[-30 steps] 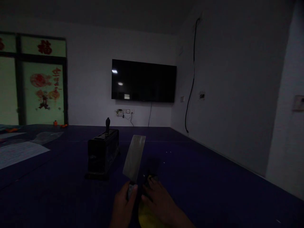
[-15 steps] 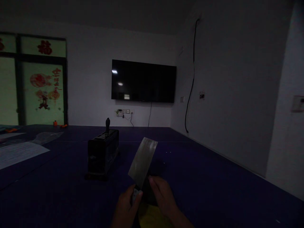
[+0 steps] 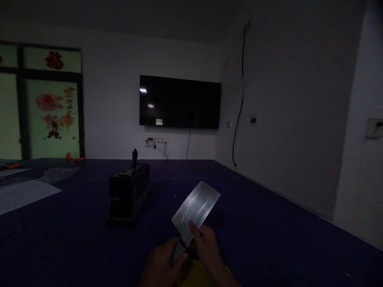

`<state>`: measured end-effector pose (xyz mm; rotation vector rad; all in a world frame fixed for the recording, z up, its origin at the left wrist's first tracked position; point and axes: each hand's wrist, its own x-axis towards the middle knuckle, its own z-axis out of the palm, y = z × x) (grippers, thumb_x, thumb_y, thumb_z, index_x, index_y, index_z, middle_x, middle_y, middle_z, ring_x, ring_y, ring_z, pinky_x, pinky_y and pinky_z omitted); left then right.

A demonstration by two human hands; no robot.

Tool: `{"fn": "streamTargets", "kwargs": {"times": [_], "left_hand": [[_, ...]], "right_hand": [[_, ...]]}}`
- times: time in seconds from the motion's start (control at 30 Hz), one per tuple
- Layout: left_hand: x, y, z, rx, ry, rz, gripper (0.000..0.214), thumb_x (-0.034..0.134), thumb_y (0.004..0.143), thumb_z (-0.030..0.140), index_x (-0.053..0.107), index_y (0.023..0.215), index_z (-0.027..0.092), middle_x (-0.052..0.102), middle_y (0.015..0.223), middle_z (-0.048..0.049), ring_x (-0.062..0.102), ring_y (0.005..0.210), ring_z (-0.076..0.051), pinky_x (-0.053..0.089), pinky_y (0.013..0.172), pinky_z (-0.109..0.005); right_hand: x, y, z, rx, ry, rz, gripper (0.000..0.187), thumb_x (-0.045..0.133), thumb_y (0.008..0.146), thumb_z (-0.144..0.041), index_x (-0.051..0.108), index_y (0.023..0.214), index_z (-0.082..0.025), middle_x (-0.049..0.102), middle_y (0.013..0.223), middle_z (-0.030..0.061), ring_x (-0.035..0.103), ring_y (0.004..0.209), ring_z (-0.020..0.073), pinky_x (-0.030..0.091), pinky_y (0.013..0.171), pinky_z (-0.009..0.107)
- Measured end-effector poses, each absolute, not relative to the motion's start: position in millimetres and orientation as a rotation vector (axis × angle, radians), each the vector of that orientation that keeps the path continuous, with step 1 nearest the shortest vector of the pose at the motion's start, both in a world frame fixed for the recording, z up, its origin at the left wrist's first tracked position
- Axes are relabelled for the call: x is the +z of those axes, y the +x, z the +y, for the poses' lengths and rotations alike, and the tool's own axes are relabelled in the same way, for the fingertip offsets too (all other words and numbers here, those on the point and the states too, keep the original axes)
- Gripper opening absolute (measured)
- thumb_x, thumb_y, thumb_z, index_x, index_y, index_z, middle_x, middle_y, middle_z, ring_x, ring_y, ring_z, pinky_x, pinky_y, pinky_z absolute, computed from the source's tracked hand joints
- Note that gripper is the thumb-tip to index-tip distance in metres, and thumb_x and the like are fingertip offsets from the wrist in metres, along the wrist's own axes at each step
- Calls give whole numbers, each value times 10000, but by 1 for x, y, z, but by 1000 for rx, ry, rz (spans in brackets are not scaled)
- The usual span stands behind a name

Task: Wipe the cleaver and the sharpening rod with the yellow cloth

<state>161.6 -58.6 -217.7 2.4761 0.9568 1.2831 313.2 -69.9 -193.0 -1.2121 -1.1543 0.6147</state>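
A cleaver point(image 3: 196, 209) with a broad, shiny rectangular blade is tilted up to the right in front of me. My left hand point(image 3: 163, 261) is closed around its dark handle. The thumb of my right hand point(image 3: 208, 243) lies on the blade's face near the lower edge, with the other fingers behind it, so this hand pinches the blade. Below the hands shows something yellow point(image 3: 194, 275), mostly hidden and too dark to name. Left of the cleaver stands a black block point(image 3: 128, 195) with a dark handle point(image 3: 135, 157) sticking up from its top.
The blue-purple table surface point(image 3: 74, 247) reaches to the back wall. Printed paper point(image 3: 26, 194) and clear plastic point(image 3: 58, 174) lie at the left, with small orange items point(image 3: 68, 156) farther back. A television point(image 3: 179, 101) hangs on the wall. A black cable point(image 3: 241, 99) runs down the right wall.
The cleaver has tipped over to the right and its face has turned more toward me. My right hand's thumb has come onto the blade's face.
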Motion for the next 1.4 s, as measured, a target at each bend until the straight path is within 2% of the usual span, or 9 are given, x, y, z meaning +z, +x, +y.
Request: {"fn": "streamTargets", "kwargs": {"times": [0.17, 0.3, 0.47, 0.63, 0.8, 1.0, 1.17, 1.3, 1.4], "left_hand": [[-217, 161, -56, 1246, 2615, 890, 477, 596, 754, 265, 536, 1226, 233, 683, 1099, -68, 665, 951, -190, 532, 806, -236], [-220, 161, -51, 1212, 2687, 909, 488, 506, 787, 169, 491, 1269, 243, 677, 1116, -57, 667, 948, -173, 537, 801, -231], [-224, 160, -50, 1394, 2646, 825, 392, 487, 861, 263, 509, 1252, 256, 681, 1111, -53, 667, 953, -164, 533, 806, -211], [-203, 160, -60, 1520, 2285, 932, 320, 498, 865, 328, 572, 1168, 253, 686, 1101, -36, 667, 950, -156, 530, 801, -203], [-125, 142, -56, 1709, 1916, 1144, 367, 548, 779, 457, 653, 1005, 188, 717, 921, -59, 671, 793, -201, 529, 689, -275], [18, 96, -30, 1691, 1838, 1427, 486, 592, 713, 492, 664, 955, 77, 691, 661, -39, 466, 469, -80, 332, 454, -162], [95, 80, -2, 1812, 2022, 1752, 635, 443, 750, 540, 658, 915, -34, 663, 641, -28, 572, 605, -77, 354, 589, -157], [116, 72, 19, 1823, 2205, 1868, 772, 240, 744, 575, 618, 919, -75, 669, 685, -13, 630, 763, -121, 345, 636, -163], [121, 66, 30, 1812, 2210, 1932, 780, 201, 728, 566, 611, 875, -81, 676, 712, -26, 635, 808, -138, 336, 624, -147]], "right_hand": [[-192, 324, -63, 546, -1200, -1042, 609, 504, 674, -748, 511, 452, -181, 509, 392, 16, 468, 380, 130, 325, 403, 240], [-191, 331, -58, 586, -1192, -934, 619, 519, 621, -781, 516, 455, -185, 509, 382, 22, 450, 354, 130, 309, 386, 246], [-184, 331, -60, 674, -1128, -951, 623, 521, 616, -788, 521, 461, -185, 520, 398, 23, 464, 373, 131, 323, 395, 243], [-178, 332, -64, 723, -1015, -1089, 718, 383, 718, -792, 658, 696, -130, 564, 471, 26, 459, 386, 115, 311, 398, 225], [-194, 334, -60, 541, -1138, -1353, 681, 310, 827, -708, 692, 800, -145, 567, 487, 7, 485, 428, 120, 349, 473, 230], [-212, 329, -58, 218, -1368, -1831, 619, 241, 931, -549, 657, 646, -190, 639, 586, 34, 562, 531, 146, 306, 517, 246], [-210, 325, -61, 64, -1375, -1920, 515, 277, 948, -452, 628, 666, -202, 662, 643, 25, 555, 542, 134, 246, 499, 258], [-210, 325, -61, 34, -1374, -1933, 480, 299, 947, -412, 620, 659, -202, 655, 630, 22, 559, 534, 134, 244, 499, 261], [-208, 325, -62, 27, -1360, -1977, 424, 345, 936, -382, 636, 682, -207, 672, 657, 24, 586, 563, 142, 254, 501, 259]]}}
